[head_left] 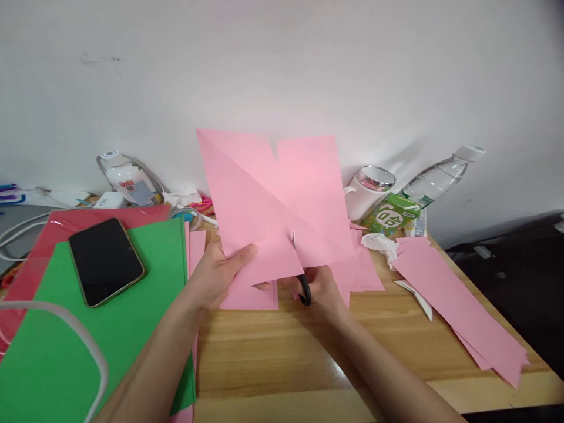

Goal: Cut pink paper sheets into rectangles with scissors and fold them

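Observation:
My left hand (215,273) grips a square sheet of pink paper (255,205) by its lower left, thumb on top and fingers beneath. The sheet is held up off the table, with a diagonal crease across it and a slit in its far edge. In my right hand (324,288) is a pair of scissors (304,289) with a black handle. One blade tip shows above the paper, and a cut runs in from the near edge. Part of my right fingers is hidden under the sheet. More pink paper (368,267) lies on the table below.
At left, a black phone (107,261) rests on green paper (145,329), with a white cable (83,335) in front. A stack of pink strips (458,305) lies right. Along the wall stand a white bottle (130,179), a mug (368,191), a green box (392,214) and a tilted clear bottle (440,176).

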Action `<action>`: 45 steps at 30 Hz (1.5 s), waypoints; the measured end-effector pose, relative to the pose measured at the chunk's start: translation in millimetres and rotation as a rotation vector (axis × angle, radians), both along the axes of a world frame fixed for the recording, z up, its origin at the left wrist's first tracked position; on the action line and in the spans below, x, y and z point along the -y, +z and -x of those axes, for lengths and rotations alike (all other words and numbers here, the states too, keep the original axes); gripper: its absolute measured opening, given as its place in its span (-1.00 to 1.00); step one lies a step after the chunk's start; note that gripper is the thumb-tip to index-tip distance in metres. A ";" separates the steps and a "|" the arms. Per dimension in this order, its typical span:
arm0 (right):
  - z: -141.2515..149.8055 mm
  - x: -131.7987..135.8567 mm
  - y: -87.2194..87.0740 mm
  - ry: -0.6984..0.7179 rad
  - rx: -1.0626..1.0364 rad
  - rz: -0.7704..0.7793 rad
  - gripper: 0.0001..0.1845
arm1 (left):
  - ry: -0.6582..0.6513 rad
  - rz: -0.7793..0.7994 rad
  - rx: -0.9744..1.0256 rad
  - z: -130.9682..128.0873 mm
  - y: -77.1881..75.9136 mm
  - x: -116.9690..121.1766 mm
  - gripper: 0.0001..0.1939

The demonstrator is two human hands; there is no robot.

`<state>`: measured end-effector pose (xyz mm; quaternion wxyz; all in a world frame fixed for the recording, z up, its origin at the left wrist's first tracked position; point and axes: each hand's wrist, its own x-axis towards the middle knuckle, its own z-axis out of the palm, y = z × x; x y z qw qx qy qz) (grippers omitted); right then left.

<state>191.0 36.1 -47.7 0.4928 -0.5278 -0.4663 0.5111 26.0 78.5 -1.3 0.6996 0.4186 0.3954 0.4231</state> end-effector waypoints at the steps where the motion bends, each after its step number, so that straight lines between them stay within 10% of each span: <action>1: 0.1 0.0 0.8 0.005 -0.004 -0.002 -0.64 | -0.011 0.000 0.002 0.5 -0.6 -0.3 -0.47; 45: 0.4 -2.8 -3.0 -0.074 -0.140 -0.124 -0.69 | -0.047 0.055 0.020 2.4 -1.0 -0.5 -0.61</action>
